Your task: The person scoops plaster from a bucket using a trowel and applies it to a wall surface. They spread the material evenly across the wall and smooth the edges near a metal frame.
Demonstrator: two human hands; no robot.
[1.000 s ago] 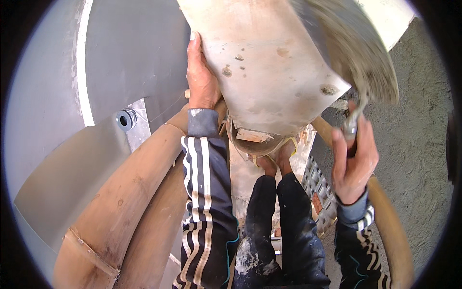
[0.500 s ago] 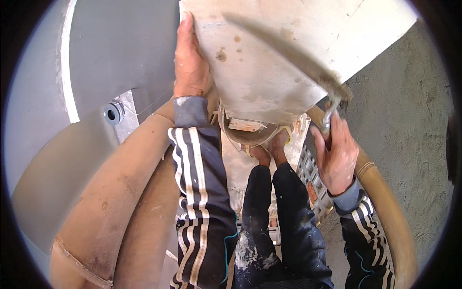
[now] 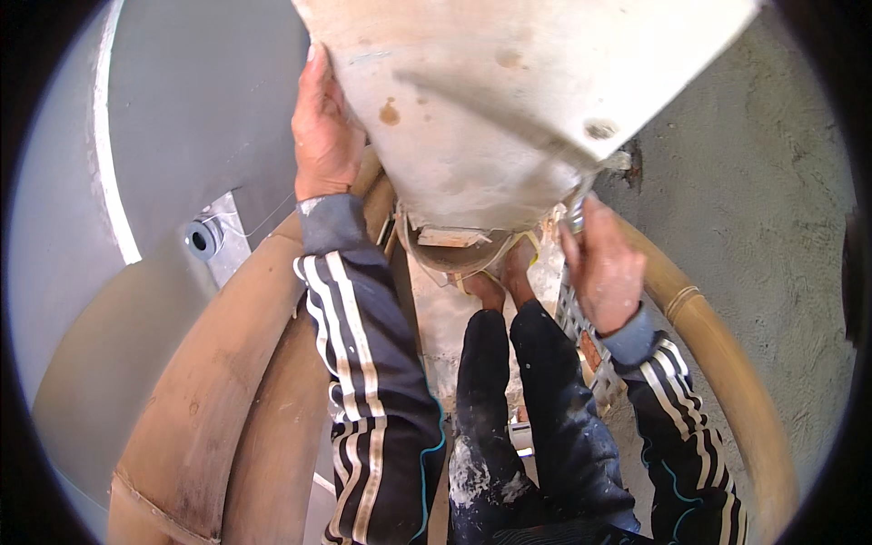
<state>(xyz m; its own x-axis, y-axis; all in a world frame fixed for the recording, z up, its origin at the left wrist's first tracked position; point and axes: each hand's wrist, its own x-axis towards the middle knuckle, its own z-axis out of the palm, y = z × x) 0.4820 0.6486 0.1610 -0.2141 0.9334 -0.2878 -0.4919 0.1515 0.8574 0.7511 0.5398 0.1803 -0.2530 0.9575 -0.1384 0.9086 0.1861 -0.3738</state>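
Observation:
My left hand (image 3: 329,136) is closed on the left edge of a large pale board (image 3: 490,54), its thumb side along the edge and its other fingers hidden behind. Brown spots mark the board's face. My right hand (image 3: 607,268) is wrapped round the handle of a trowel (image 3: 509,118) with a bent metal shank. Blurred by motion, the trowel's long blade shows nearly edge-on as a grey streak across the board's lower right. Just below the board's near end is a round bucket (image 3: 454,259) with a reddish-white piece at its mouth.
Thick bamboo poles (image 3: 213,354) run along my left, and another bamboo pole (image 3: 727,381) curves by my right arm. Rough grey plaster wall (image 3: 763,227) rises at right. My feet (image 3: 518,263) stand on a pale plank beyond the bucket's rim. A dark round fitting (image 3: 202,238) is at left.
My right hand has shifted left with the trowel, whose blade now looks fainter and more blurred against the board. The board and my left hand appear slightly farther left in view.

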